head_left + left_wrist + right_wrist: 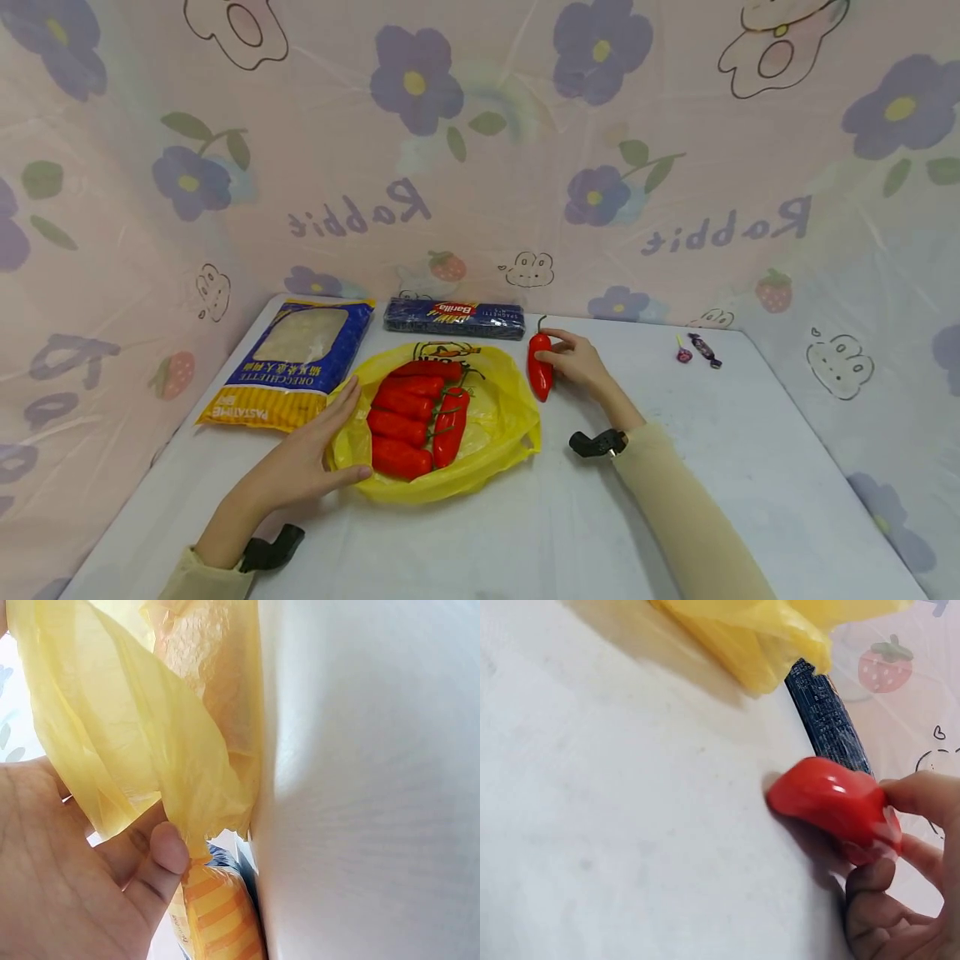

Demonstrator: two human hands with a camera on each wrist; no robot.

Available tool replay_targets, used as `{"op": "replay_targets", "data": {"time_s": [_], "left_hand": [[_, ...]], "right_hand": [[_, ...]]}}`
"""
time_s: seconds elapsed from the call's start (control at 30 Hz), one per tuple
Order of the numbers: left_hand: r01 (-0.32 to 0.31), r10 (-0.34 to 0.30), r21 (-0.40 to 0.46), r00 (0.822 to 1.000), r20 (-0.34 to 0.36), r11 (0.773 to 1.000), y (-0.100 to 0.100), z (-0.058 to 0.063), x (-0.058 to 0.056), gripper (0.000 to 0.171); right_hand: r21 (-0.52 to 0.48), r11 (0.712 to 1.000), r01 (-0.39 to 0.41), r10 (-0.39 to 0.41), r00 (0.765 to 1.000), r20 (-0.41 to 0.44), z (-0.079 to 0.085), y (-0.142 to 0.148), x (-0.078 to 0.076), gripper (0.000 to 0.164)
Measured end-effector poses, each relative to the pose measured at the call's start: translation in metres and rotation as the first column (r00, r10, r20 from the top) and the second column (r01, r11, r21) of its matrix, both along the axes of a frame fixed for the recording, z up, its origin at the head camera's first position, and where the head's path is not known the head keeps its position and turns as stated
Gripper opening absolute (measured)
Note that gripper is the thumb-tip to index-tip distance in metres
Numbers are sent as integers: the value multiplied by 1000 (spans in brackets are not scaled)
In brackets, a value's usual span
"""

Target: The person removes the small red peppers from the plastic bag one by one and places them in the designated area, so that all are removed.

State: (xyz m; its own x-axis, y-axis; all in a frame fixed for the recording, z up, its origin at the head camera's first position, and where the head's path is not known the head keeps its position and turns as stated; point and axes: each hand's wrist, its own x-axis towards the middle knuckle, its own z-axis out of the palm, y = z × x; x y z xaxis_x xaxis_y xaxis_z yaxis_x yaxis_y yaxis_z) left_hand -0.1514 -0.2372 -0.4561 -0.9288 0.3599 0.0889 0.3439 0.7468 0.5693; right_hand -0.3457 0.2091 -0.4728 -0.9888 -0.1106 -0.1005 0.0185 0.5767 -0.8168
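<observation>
A yellow plastic bag lies with its mouth spread, holding several long red peppers with green stems. At its left rim, my left hand holds the bag, thumb and fingers set wide apart along the edge. The left wrist view shows the thin yellow plastic draped over that hand's fingers. Right of the bag, my right hand grips a single red pepper between thumb and fingers, its stem pointing away. In the right wrist view, this pepper is close over the table, its rounded end foremost.
Behind the bag lies a dark blue spaghetti pack. A blue and yellow orecchiette pack rests at the left, partly behind my left hand. A lollipop and a wrapped candy lie at the back right. Patterned cloth walls the table.
</observation>
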Motion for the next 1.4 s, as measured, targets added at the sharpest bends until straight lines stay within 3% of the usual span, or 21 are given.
{"op": "replay_targets", "data": {"time_s": [0.93,1.17,1.4], "left_hand": [[-5,5,-15,1000,5,1000,0,0,0,110],[0,0,-6,1000,7,1000,1,1,-1,111],[-2,2,-5,1000,15,1000,1,1,0,111]], "right_hand": [[20,1000,17,-16,999,-37,5,-3,8,64],[22,997,76,-75,996,-38,17,-6,17,65],[-65,993,96,-100,992,-72,36,-12,33,65]]}}
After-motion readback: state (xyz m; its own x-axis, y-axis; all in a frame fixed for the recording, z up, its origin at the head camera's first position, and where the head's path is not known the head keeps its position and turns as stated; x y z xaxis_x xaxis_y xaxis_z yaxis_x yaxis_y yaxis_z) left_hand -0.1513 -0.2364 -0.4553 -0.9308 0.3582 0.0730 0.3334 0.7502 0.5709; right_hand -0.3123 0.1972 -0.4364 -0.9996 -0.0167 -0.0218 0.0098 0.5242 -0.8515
